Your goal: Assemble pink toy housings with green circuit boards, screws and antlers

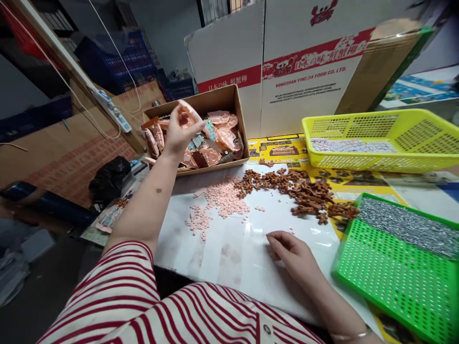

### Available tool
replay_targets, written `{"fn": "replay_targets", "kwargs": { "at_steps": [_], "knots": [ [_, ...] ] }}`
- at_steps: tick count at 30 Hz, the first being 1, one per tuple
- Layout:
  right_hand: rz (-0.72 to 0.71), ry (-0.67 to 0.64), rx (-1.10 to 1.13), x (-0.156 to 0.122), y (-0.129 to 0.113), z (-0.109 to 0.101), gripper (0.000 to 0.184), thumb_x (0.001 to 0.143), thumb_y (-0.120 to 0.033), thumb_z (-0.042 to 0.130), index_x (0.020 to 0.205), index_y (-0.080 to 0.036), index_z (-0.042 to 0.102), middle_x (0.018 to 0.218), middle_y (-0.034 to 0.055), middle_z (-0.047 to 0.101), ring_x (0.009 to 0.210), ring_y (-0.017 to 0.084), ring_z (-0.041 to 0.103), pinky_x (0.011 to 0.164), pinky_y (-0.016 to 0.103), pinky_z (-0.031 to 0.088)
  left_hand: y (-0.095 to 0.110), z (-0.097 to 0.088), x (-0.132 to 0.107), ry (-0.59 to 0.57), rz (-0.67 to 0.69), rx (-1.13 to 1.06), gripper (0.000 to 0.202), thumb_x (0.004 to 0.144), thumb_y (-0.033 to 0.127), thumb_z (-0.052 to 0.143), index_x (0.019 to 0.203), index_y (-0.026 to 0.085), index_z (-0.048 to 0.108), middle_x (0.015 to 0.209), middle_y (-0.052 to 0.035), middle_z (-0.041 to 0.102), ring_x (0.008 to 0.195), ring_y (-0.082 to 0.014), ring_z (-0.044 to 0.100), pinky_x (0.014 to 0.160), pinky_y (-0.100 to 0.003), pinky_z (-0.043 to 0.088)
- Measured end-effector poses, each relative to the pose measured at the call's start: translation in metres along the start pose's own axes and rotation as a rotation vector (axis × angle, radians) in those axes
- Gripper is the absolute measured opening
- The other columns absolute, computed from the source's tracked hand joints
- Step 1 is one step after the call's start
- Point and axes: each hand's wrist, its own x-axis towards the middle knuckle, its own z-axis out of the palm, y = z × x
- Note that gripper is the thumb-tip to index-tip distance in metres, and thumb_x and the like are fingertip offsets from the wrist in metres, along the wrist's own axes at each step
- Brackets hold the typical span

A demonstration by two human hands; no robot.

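My left hand (179, 131) is raised over an open cardboard box (237, 112) of pink and brown plastic parts, its fingers closed on one pink plastic piece (189, 112). My right hand (291, 248) rests on the white table sheet (229, 248), fingers curled together, touching the sheet near a tiny pink bit; whether it holds anything is hidden. A heap of small pink pieces (224, 198) lies in front of me, and a heap of small brown pieces (304, 188) stretches to its right.
A green perforated tray (387, 277) with small grey parts sits at the right. A yellow basket (380, 138) stands behind it. Large white printed cartons (287, 62) stand at the back. A black bag (109, 179) and clutter lie left of the table.
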Motion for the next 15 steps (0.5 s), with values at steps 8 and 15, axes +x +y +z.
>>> {"fn": "replay_targets", "kwargs": {
  "at_steps": [8, 15],
  "knots": [
    [-0.556, 0.066, -0.036, 0.018, -0.043, 0.026, 0.071, 0.076, -0.053, 0.079, 0.138, -0.027, 0.054, 0.127, 0.0128, 0.066, 0.112, 0.028, 0.065, 0.099, 0.049, 0.055, 0.081, 0.015, -0.176, -0.327, -0.444, -0.611, 0.078, 0.066, 0.053, 0.085, 0.129, 0.024, 0.049, 0.118, -0.0074, 0.064, 0.116, -0.0271, 0.060, 0.099, -0.039, 0.048],
    [-0.512, -0.082, 0.136, 0.009, -0.050, 0.040, 0.035, 0.092, -0.052, 0.062, 0.115, -0.027, 0.069, 0.121, 0.0096, 0.068, 0.109, 0.025, 0.065, 0.091, 0.042, 0.059, 0.087, 0.034, -0.226, -0.290, -0.586, -0.511, 0.072, 0.066, 0.054, 0.085, 0.122, 0.020, 0.054, 0.127, -0.0122, 0.059, 0.116, -0.0258, 0.055, 0.105, -0.038, 0.042]
  ]
}}
